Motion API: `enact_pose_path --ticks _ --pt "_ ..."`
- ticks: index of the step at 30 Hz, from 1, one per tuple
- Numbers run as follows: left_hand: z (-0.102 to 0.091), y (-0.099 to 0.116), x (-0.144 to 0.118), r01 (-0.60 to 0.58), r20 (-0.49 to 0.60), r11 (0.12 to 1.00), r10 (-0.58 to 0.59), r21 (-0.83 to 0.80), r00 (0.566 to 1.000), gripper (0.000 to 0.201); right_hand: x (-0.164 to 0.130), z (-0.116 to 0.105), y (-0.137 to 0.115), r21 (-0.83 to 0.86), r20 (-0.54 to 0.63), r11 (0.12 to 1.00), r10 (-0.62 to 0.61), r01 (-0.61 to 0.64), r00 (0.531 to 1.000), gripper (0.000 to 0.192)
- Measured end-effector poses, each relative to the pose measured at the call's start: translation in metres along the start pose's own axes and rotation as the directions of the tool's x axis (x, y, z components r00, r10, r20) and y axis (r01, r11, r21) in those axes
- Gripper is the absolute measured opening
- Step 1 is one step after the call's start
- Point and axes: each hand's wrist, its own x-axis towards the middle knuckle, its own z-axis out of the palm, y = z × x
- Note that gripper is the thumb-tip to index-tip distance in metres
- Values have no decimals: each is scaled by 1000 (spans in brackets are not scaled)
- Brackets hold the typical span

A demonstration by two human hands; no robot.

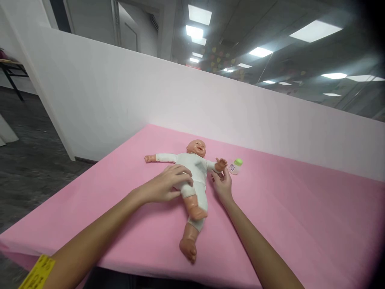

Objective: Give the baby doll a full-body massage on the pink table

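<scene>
Doll point(192, 176): laid face up on the pink table point(300, 224), long axis running from head at the far end to feet at the near edge, arms spread. White bodysuit, bare plastic limbs. Left hand point(167, 185) is laid open across its hip, nearer; right hand point(223, 185), open, touches its wrist. Bottle point(235, 166) just beyond.
</scene>
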Motion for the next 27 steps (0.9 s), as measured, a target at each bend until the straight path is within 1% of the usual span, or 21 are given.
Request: enact_pose_path --ticks 3,5,9,13,15,18,21,24,27 --pt "17 -1 7 79 -171 997 -79 -6 982 38 -6 4 0 -152 119 977 -129 146 985 41" --pt "27 -2 10 96 -245 995 -93 0 965 40 -8 4 0 -234 175 947 -183 222 967 36" --pt "36 -4 12 104 -298 994 -92 24 950 44 -8 2 0 -258 227 927 -214 271 950 37" --pt "38 -6 13 157 -328 987 -139 30 934 45 -6 -1 -4 -251 285 913 -246 320 926 43" --pt "38 -8 13 161 -332 986 -139 39 933 45 -6 -2 -5 -254 289 913 -245 321 926 44" --pt "35 -13 12 117 -300 992 -96 52 949 44 -7 0 -5 -241 222 939 -194 247 956 36" --pt "22 -18 9 72 -222 997 -63 36 973 40 -5 2 -2 -130 145 983 -109 128 983 38" --pt "3 -18 3 69 -71 997 -71 -20 995 40 -1 1 -1 33 70 999 22 -25 997 48" --pt "-13 -17 -5 75 89 996 -70 -49 994 38 4 -2 0 181 -31 971 164 -156 986 49"
